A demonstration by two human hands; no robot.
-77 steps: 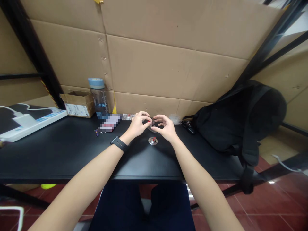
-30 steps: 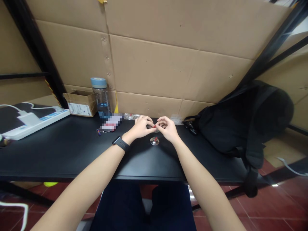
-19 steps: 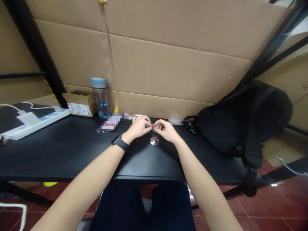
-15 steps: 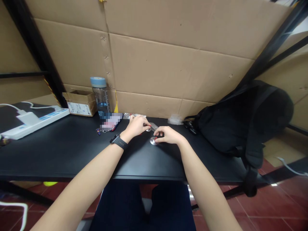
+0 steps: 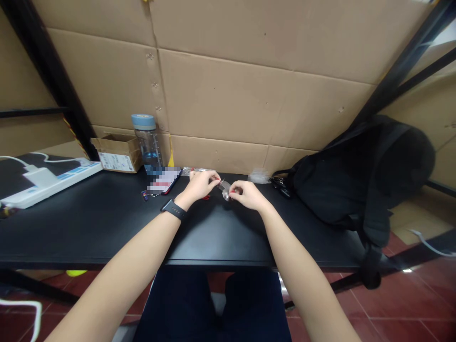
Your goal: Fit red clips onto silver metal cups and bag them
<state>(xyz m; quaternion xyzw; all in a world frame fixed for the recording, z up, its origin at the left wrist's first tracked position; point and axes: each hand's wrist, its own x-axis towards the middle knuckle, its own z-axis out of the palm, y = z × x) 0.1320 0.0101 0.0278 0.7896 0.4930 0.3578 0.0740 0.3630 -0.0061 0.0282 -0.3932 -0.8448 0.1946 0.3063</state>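
Above the middle of the black table [image 5: 213, 237], my left hand [image 5: 202, 184] pinches the left end of a small clear piece [image 5: 225, 184] between thumb and fingers. A shiny round disc [image 5: 226, 194] sits at the fingertips of my right hand [image 5: 247, 194], which are closed on it, with a bit of red showing there. The two hands are close together but apart. Beneath my left hand lies something small and red [image 5: 205, 197] on the table. My fingers hide part of both held pieces.
At the back left stand a bottle [image 5: 147, 142], a cardboard box [image 5: 119, 153] and a white power strip [image 5: 57, 185]. A phone [image 5: 167, 181] lies near the bottle. Plastic bags [image 5: 259, 176] rest by the cardboard wall. A black backpack [image 5: 338, 180] fills the right side.
My right hand has lifted the disc from lower on the table up toward my left hand. The red thing under my left hand shows more.
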